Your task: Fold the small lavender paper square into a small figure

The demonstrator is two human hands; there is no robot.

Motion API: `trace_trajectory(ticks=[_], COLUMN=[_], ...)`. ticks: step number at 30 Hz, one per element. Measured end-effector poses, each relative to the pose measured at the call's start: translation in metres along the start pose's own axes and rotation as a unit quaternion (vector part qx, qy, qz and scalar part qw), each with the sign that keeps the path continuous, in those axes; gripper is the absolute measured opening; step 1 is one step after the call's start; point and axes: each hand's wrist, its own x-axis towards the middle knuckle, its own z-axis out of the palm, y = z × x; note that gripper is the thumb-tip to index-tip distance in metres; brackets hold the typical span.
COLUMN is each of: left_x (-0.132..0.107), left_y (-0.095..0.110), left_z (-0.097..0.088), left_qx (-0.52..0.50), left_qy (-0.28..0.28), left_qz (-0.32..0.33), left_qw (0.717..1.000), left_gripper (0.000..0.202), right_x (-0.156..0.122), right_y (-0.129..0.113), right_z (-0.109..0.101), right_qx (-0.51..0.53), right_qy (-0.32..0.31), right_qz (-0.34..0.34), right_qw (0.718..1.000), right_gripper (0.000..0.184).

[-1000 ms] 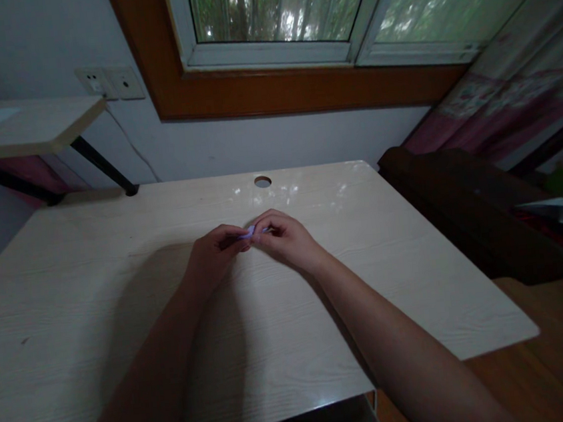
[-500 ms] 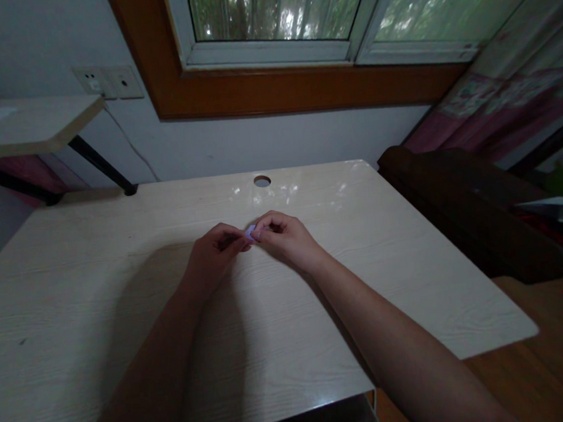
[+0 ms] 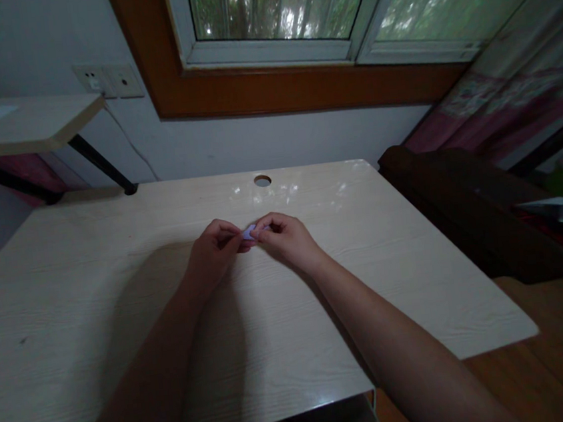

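Both of my hands meet over the middle of a pale wooden desk. My left hand and my right hand each pinch one end of a small pale purple piece, perhaps folded paper, held between the fingertips. Fingers of both hands are curled closed around it. Most of the piece is hidden by the fingers, so its shape is unclear.
A round cable hole sits near the desk's far edge. A raised shelf on black struts stands at the left. A wall socket and a window are behind. A dark chair back lies to the right.
The hands stay in the same spot. Their fingers have shifted slightly on the purple piece, which shows a little more between the fingertips.
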Motion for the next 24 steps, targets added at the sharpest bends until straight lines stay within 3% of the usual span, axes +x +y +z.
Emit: trace_trajectory(ticks=[13,20,24], left_x=[0.000,0.002,0.002], left_y=[0.000,-0.002,0.003], left_z=[-0.001,-0.002,-0.002], left_qx=[0.027,0.017,0.017], left_qy=[-0.014,0.026,0.069], left_qz=[0.002,-0.002,0.011], left_qw=[1.000,1.000,0.997], left_gripper=[0.028,0.029,0.032], right_x=[-0.002,0.000,0.002], right_y=[-0.007,-0.015,-0.006], right_z=[0.001,0.001,0.003], right_qx=[0.017,0.104,0.190], right_qy=[-0.024,0.004,-0.015], right_qz=[0.005,0.012,0.006], right_qw=[1.000,0.995,0.982], right_gripper=[0.021,0.022,0.037])
